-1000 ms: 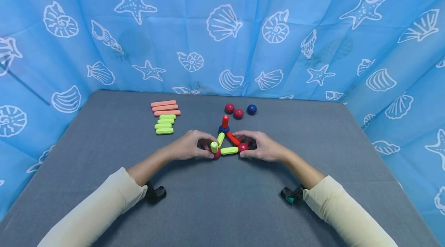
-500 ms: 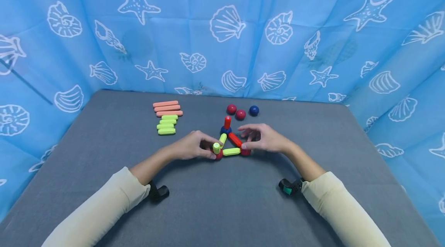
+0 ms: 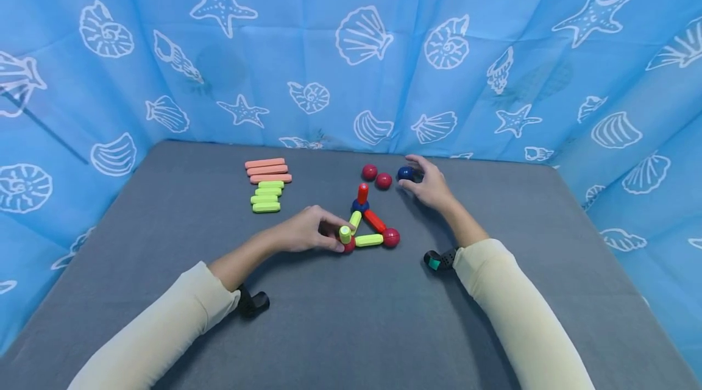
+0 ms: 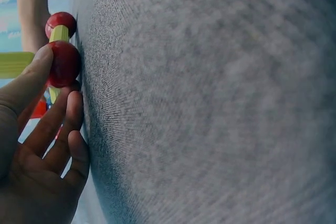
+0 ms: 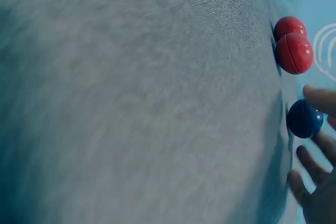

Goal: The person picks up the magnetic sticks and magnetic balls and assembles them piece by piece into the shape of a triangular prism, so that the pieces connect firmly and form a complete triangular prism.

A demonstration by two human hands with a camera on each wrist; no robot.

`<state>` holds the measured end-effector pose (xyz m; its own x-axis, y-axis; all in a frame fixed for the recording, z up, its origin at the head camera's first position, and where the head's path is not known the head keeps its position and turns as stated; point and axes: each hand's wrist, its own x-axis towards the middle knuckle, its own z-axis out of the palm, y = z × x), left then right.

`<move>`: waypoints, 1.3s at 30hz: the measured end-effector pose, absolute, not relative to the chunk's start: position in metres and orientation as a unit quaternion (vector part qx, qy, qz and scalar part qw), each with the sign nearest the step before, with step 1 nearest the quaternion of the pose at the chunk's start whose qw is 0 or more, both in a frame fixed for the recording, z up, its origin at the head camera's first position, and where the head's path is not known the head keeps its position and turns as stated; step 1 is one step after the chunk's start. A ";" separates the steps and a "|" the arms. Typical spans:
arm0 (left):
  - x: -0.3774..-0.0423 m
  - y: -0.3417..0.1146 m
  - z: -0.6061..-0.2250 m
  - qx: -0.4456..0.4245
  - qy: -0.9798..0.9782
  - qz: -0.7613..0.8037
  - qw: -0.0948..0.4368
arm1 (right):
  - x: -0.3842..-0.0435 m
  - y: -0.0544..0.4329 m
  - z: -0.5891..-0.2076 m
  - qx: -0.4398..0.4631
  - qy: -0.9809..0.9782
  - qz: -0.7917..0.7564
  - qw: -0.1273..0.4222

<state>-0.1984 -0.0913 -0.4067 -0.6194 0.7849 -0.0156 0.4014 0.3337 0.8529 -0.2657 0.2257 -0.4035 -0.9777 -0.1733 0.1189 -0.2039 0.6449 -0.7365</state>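
Note:
In the head view, my left hand (image 3: 309, 230) pinches a red ball (image 4: 65, 64) at the near left corner of a triangle of rods and balls. A yellow-green rod (image 3: 345, 233) stands upright on that ball. Another yellow-green rod (image 3: 368, 240) joins it to a second red ball (image 3: 391, 237). At the far corner, a dark blue ball (image 3: 360, 206) bears an upright red rod (image 3: 363, 193); a slanting red rod (image 3: 375, 220) runs down to the right. My right hand (image 3: 433, 186) is spread around a loose blue ball (image 5: 304, 119); contact is unclear.
Two loose red balls (image 3: 384, 181) lie left of the loose blue one. Salmon rods (image 3: 267, 170) and several short yellow-green rods (image 3: 266, 200) are lined up at the left on the grey table (image 3: 340, 329). A blue shell-print curtain (image 3: 307, 24) hangs behind.
My right hand has left the triangle's right red ball and moved back and right to the loose blue ball. My left hand stays on its corner; the view has shifted slightly.

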 end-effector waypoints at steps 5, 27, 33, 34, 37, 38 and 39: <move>-0.199 -0.091 -0.406 0.372 0.787 0.438 0.224 | -0.267 0.223 -0.406 0.069 -0.913 0.401 0.039; -0.199 -0.092 -0.409 0.373 0.782 0.443 0.229 | -0.215 0.171 -0.363 0.305 -0.810 0.501 -0.001; -0.199 -0.091 -0.409 0.371 0.783 0.443 0.230 | -0.218 0.176 -0.363 0.301 -0.809 0.505 -0.007; -0.199 -0.091 -0.408 0.371 0.783 0.443 0.230 | -0.220 0.178 -0.364 0.295 -0.807 0.512 -0.004; -0.198 -0.091 -0.407 0.366 0.784 0.443 0.233 | -0.229 0.185 -0.369 0.262 -0.809 0.526 0.015; -0.198 -0.090 -0.407 0.366 0.785 0.443 0.233 | -0.232 0.187 -0.372 0.248 -0.813 0.526 0.023; -0.199 -0.090 -0.407 0.366 0.785 0.443 0.232 | -0.235 0.189 -0.374 0.234 -0.818 0.524 0.027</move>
<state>-0.1985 -0.0905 -0.4069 -0.6241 0.7803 -0.0404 0.3692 0.3400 0.8649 -0.2352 0.1892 -0.3744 -0.8892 -0.3541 0.2897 -0.4112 0.3409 -0.8454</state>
